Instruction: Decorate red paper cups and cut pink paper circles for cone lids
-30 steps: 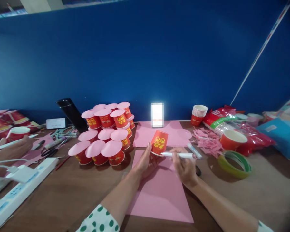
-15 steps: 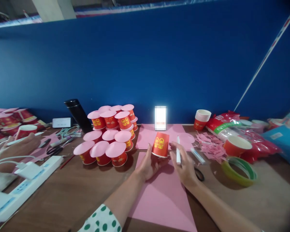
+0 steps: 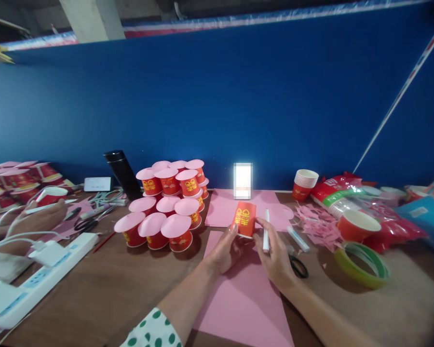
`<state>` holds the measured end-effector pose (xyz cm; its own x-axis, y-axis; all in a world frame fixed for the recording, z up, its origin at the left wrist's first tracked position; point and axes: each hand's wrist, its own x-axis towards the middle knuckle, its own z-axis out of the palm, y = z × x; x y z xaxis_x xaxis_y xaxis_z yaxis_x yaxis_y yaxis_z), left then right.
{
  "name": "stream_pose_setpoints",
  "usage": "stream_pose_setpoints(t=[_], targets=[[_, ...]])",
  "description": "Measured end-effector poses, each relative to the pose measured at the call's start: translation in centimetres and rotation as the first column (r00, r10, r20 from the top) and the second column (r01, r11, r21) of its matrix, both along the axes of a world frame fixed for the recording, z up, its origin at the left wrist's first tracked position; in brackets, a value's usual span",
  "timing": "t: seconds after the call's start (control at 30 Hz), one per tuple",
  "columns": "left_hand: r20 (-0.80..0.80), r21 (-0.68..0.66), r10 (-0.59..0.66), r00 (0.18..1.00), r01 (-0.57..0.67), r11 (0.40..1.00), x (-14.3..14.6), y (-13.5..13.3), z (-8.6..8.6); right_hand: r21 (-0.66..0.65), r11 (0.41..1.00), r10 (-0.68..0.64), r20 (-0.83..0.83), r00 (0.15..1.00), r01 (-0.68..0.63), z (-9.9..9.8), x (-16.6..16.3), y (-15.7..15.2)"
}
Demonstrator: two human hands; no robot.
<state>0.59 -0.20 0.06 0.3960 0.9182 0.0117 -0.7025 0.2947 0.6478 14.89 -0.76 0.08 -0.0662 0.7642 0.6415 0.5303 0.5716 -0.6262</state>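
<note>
My left hand [image 3: 222,253] is closed around a red paper cup [image 3: 245,218] with gold lettering, its white rim facing down. Between the fingers of my right hand [image 3: 278,258] is a slim white pen [image 3: 266,231], tip pointing up; I cannot tell if it is a marker or a glue pen. That hand's fingertips meet the right side of the cup. Beneath both hands lies a pink paper sheet [image 3: 238,303]. Left of them stand stacked red cups [image 3: 181,241] topped with pink paper discs [image 3: 175,226].
Black-handled scissors [image 3: 298,266], a tape roll [image 3: 361,265], pink scraps [image 3: 318,224], nested cups [image 3: 304,185] and a red package [image 3: 338,188] lie to the right. Leftward are a power strip [image 3: 45,274], a black flask [image 3: 122,174] and another person's hand [image 3: 45,219] with a cup. A lit phone [image 3: 243,180] stands behind.
The cup has tilted and turned slightly in my left hand. My right fingers have come in against its side. The whole view has shifted a little.
</note>
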Motion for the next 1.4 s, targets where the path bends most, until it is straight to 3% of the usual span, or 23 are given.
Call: stream_pose_setpoints(t=[0.2,0.47,0.83,1.4], targets=[[-0.027,-0.029,0.069,0.997,-0.07,0.997,0.1,0.3,-0.4,-0.022,1.0,0.006,0.009,1.0,-0.006,0.0,0.1,0.1],[-0.002,-0.057,-0.031,1.0,0.031,0.998,0.1,0.3,0.2,0.0,1.0,0.016,0.019,1.0,-0.016,-0.3,0.2,0.4],[-0.007,-0.141,0.024,1.0,-0.024,0.99,0.2,0.2,0.8,-0.029,0.998,0.05,0.008,0.999,-0.05,-0.3,0.0,0.3],[-0.015,-0.137,0.043,0.999,-0.044,0.99,0.2,0.4,0.5,-0.039,0.998,0.051,0.029,0.998,-0.05,-0.5,0.0,0.3]])
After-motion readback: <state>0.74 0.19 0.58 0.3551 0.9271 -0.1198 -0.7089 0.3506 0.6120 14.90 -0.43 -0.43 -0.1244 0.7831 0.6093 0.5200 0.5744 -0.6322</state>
